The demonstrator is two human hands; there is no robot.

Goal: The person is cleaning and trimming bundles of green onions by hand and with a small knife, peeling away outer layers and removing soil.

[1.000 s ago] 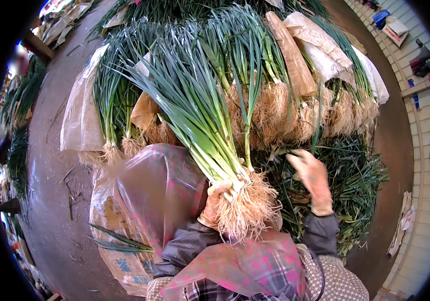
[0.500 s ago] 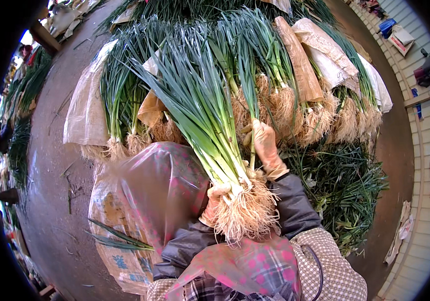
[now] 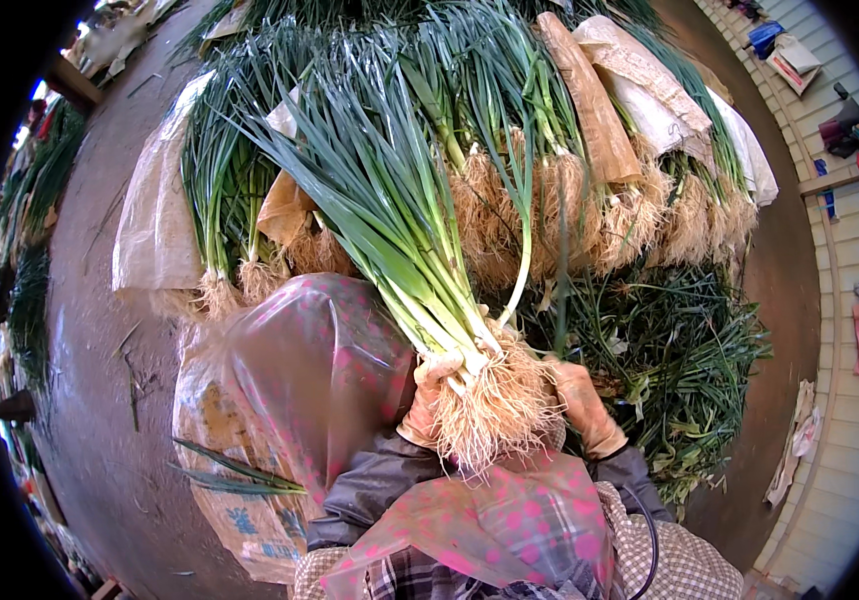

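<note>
My gloved left hand [image 3: 423, 408] is closed round the white lower stems of a bunch of green garlic [image 3: 429, 290]. The bunch leans across my lap, its leaves pointing up and away. A thick tangle of pale roots [image 3: 497, 408] hangs toward me. One stalk [image 3: 523, 270] on the right bends away from the others. Beside the roots, on the right, my gloved right hand [image 3: 586, 408] has its fingers curled and partly hidden. A thin blurred green leaf [image 3: 562, 290] stands just above its fingertips; whether it is held cannot be made out.
Behind lies a row of more rooted bunches [image 3: 559, 200], partly covered by woven sacks [image 3: 159, 220]. A heap of loose green leaves [image 3: 689, 370] spreads at right. Patterned plastic sheeting [image 3: 319, 370] covers my lap. Two loose leaves [image 3: 239, 483] lie on a sack at left.
My right hand has come down along the stalk it gripped, toward me and right, to beside the roots. That stalk now bows outward. My left hand keeps its hold.
</note>
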